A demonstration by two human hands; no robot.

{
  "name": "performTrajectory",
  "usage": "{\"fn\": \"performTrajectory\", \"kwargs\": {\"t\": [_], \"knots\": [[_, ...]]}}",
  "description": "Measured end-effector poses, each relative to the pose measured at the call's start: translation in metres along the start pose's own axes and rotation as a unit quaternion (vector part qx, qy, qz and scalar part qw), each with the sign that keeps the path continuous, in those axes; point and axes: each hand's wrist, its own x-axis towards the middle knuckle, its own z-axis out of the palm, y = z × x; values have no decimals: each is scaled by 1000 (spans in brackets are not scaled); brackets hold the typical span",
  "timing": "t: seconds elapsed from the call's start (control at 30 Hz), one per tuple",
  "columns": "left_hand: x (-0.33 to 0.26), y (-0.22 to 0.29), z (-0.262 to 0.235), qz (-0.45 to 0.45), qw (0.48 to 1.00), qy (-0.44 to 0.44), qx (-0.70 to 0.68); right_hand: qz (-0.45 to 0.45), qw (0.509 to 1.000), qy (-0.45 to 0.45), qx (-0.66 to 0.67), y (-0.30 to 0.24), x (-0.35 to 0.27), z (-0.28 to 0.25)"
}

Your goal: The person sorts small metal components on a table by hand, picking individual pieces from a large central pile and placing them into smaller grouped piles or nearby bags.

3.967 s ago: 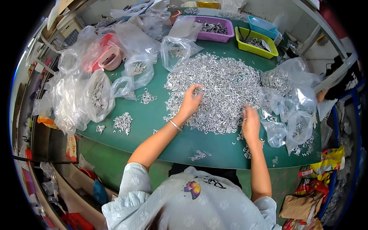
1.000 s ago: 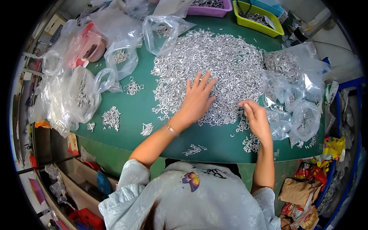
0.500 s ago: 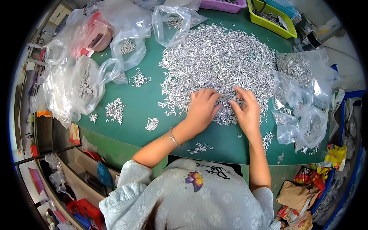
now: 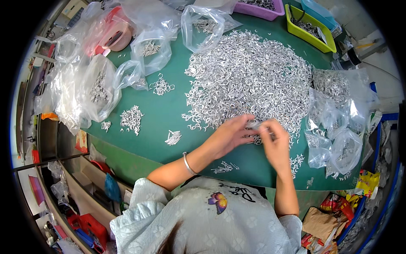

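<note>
A wide heap of small silvery metal pieces [image 4: 249, 76], many of them hook- or ring-shaped, covers the middle of the green table. At its near edge my two hands have come close together. The fingers of my left hand [image 4: 231, 134] stretch apart toward the right, palm turned inward. My right hand [image 4: 275, 142] is curled in a pinch facing them, slightly smeared by motion. A blurred silvery patch shows between the fingertips; I cannot make out which pieces it is. Near my left forearm lie two little piles of straight pins [image 4: 173, 137] and thin pins [image 4: 225, 167].
Small sorted piles, one of rings [image 4: 161, 86] and one of hooks [image 4: 131, 120], lie left. Clear plastic bags [image 4: 103, 86] crowd the left side, more bags [image 4: 346, 148] the right. A lime-green tray [image 4: 311, 34] and a purple tray [image 4: 264, 10] stand at the back.
Both hands have drawn back from the heap toward me and closer together. The left has turned its palm inward; the right has curled its fingers. The whole view has shifted slightly.
</note>
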Motion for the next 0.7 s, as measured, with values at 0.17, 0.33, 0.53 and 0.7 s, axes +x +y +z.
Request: {"fn": "performTrajectory", "kwargs": {"t": [0.17,0.33,0.53,0.7], "knots": [[6,-14,-11,-121,956,-2,-267,-117,979,-107,-128,-21,-2,21],[-10,-5,-27,-91,950,5,-300,-160,979,-62,-114,-7,33,5],[-27,17,-46,21,963,87,-254,-184,933,-51,-307,27,94,28],[-46,85,-69,179,937,206,-218,-173,923,-106,-326,29,70,37]]}}
